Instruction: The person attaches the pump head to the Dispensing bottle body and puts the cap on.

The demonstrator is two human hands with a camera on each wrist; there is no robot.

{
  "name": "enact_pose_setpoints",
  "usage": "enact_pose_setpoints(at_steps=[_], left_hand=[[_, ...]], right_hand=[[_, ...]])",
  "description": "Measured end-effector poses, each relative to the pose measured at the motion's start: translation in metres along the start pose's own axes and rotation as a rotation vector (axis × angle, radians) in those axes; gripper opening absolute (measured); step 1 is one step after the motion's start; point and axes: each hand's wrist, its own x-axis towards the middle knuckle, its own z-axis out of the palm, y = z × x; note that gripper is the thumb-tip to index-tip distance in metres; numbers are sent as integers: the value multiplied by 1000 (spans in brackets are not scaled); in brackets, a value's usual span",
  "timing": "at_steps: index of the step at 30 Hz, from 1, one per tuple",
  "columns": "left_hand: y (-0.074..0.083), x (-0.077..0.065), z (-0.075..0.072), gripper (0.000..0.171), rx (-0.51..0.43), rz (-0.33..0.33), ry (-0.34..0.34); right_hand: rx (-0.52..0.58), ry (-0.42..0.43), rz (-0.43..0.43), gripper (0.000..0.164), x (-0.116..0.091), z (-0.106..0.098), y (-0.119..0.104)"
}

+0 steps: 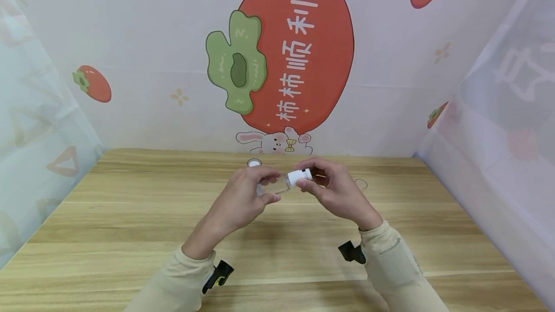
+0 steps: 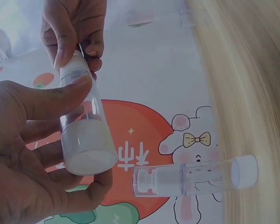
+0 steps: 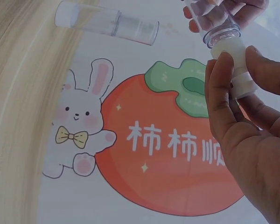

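Note:
My left hand holds a clear pump bottle round its transparent body, with thumb and fingers on opposite sides. In the left wrist view, the bottle's white base faces the camera. At the bottle's other end, my right hand pinches the white pump top between thumb and fingers. The top sits at the neck of the clear body, in line with it. Both hands are raised over the table, with the bottle tilted between them.
Behind my left hand a second clear bottle stands upright on the wooden table, white pump under its clear cap. A thin round outline shows on the table right of my right hand. Printed sheets enclose the back and sides.

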Motion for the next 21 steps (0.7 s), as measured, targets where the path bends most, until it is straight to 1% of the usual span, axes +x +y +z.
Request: enact_pose_setpoints(at_steps=[6,12,21], left_hand=[[0,1,0,41,26,32,19],[0,1,1,41,77,82,59],[0,1,2,41,131,126,97]], right_hand=[[-14,3,29,20,0,1,-2],[-22,11,57,15,1,2,-1],[-29,9,96,12,2,3,0]])
